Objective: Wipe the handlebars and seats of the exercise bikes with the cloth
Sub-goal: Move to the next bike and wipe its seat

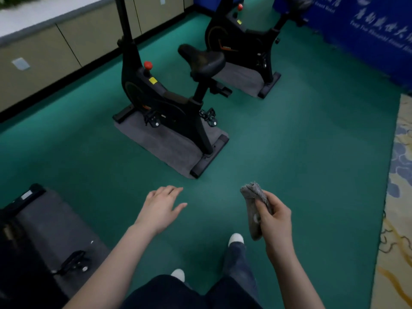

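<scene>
A black exercise bike [165, 101] stands on a grey mat ahead of me, its black seat [201, 58] facing me; its handlebars are cut off by the top edge. A second black bike [243, 39] stands behind it on its own mat, its seat [299, 3] blurred at the top. My right hand [277, 221] is closed around a bunched grey cloth [255, 206], held over the floor well short of the near bike. My left hand [161, 205] is stretched forward, fingers apart, holding nothing.
Part of a third bike with a pedal [73, 262] and grey mat [51, 221] sits at lower left. Beige cabinets [44, 54] line the left wall, a blue banner [367, 30] the far right. Green floor [301, 141] lies between; a patterned carpet [399, 197] borders the right.
</scene>
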The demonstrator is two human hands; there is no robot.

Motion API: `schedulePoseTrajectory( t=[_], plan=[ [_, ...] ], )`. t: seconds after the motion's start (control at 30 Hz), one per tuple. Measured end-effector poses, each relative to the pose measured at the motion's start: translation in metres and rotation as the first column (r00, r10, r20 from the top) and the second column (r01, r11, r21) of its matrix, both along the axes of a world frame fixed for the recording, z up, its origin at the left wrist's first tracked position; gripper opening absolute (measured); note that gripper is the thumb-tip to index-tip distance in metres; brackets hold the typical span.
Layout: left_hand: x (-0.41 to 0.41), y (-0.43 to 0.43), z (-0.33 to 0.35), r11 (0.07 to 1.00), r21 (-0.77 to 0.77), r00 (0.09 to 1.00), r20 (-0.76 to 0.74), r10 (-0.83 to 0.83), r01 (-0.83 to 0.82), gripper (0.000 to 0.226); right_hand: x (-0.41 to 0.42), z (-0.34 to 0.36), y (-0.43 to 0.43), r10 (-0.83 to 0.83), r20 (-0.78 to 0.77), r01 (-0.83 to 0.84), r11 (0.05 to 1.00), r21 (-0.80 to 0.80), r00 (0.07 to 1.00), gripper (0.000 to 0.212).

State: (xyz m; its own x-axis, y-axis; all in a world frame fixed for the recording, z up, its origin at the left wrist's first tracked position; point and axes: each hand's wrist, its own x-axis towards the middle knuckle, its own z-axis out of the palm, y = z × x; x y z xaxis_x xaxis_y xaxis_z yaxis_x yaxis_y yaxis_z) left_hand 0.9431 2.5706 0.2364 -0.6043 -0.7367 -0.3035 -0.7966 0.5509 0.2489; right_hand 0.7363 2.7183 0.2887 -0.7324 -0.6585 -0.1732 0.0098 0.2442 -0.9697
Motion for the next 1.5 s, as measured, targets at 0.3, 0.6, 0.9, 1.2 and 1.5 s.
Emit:
schedulePoseTrajectory(
  t=[0.3, 0.6, 0.9, 1.2, 1.5],
  plan=[
    [-0.154, -0.031, 0.009, 0.99, -0.01, 0.987, -0.073, 0.141, -0.142, 0.056, -0.177, 0.005, -0.06, 0.07, -0.013, -0.07, 0.997, 0.011, 0.997, 0.031],
    [-0.2, -0.088, 0.004, 0.942, 0.023, 0.939, -0.08, 0.335, -0.334, 0.059, -0.247, -0.001, -0.157, 0.219, 0.01, -0.219, 0.975, 0.023, 0.976, 0.028],
    [-0.245, -0.218, -0.01, 0.907, 0.072, 0.894, -0.155, 0.421, -0.415, 0.061, -0.286, -0.004, -0.296, 0.29, -0.044, -0.29, 0.957, 0.011, 0.956, 0.036],
    [-0.277, -0.34, -0.003, 0.878, 0.077, 0.853, -0.211, 0.478, -0.473, 0.063, -0.304, -0.004, -0.415, 0.393, -0.025, -0.391, 0.919, 0.048, 0.919, 0.035],
    [-0.311, -0.399, -0.014, 0.775, 0.135, 0.749, -0.202, 0.631, -0.617, 0.077, -0.344, -0.015, -0.531, 0.568, -0.012, -0.567, 0.822, 0.051, 0.823, 0.031]
  ],
)
